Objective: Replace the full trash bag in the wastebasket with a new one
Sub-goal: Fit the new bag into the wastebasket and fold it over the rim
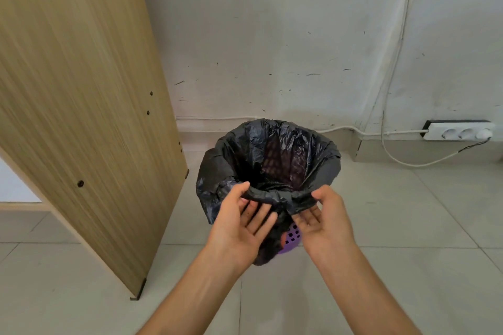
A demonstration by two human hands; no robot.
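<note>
Black trash bag lines the purple wastebasket, which I see mid-frame on the tiled floor. Left hand and right hand both pinch the bag rim at its 6 o'clock edge, thumbs on top, fingers under. Wooden panel at 9 o'clock, power strip at 3.

The wastebasket stands on the floor. The trash bag in it is wide open, so there is room to go in from the top. Left of the wastebasket a tall wooden desk side leaves only a thin gap. The wall is close behind it. To its right there is wide room. A cable and a power strip lie far off by the wall.
</note>
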